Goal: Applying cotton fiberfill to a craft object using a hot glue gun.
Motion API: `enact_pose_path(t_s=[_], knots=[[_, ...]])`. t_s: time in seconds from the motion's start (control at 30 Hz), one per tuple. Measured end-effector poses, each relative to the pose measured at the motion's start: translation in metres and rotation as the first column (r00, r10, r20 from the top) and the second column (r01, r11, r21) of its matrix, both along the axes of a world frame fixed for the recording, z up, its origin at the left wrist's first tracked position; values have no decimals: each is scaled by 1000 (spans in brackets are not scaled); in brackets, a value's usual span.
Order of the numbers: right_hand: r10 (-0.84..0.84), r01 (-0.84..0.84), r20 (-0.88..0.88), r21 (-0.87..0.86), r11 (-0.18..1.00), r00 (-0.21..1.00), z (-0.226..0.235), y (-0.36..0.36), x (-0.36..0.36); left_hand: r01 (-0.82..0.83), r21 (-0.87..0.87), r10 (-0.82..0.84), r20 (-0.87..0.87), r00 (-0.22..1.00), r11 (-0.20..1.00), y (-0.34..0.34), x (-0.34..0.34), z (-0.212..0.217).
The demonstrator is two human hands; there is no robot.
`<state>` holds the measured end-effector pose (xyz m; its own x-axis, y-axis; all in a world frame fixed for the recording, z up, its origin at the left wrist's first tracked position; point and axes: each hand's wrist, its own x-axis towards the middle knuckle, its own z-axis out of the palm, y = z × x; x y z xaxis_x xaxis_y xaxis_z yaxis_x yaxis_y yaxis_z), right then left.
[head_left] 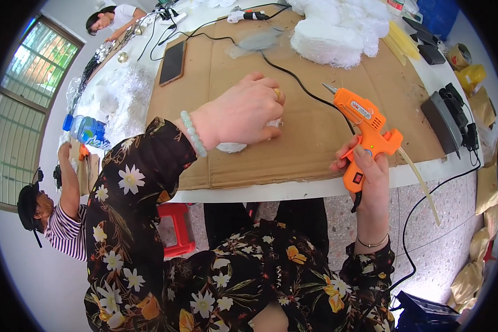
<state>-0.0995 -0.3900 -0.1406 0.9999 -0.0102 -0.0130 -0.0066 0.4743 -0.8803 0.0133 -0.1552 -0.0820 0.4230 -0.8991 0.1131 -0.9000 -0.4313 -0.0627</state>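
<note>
My right hand [371, 171] is wrapped round the handle of an orange hot glue gun [368, 119]. Its metal nozzle points up and left, clear of the cardboard, and a pale glue stick [420, 185] sticks out of its back. My left hand [246, 113], wearing a bead bracelet and a ring, reaches over the cardboard [310, 166] with its fingers curled down. A white piece [232, 148] shows below the palm, and some white also shows between thumb and fingers. My hand hides most of that piece, so its full shape cannot be seen.
A phone [173, 62] lies at the left. White fluffy fibre [340, 33] is heaped at the back right, near yellowish glue sticks [399, 43]. A black cable [299, 80] crosses the cardboard. A water bottle [87, 130] lies at the left edge; two other people sit beyond.
</note>
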Motion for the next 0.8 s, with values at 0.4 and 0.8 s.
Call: enact_pose_path(t_s=[0.4,0.8], knots=[[-10,11,17,-12,1000,1000,0,0,-1,-142,-9,137,-218,966,990,7,10,-5],[11,-11,22,8,1000,1000,2,4,1,-211,-320,209,-39,977,924,29,-28,5]])
